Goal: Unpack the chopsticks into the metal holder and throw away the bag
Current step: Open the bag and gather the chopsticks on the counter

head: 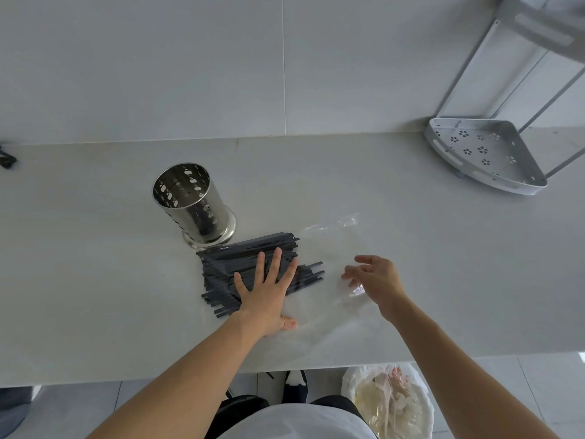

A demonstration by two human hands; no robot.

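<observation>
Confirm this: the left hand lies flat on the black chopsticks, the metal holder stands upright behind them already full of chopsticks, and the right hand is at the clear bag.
Wrong in one respect: the holder is empty, as the head view shows. The left hand does lie flat on the chopsticks, the holder stands upright behind them, and the right hand is at the bag.

Black chopsticks lie fanned flat on the tabletop, just beside the upright, empty perforated metal holder. The clear plastic bag lies crumpled to their right.
</observation>
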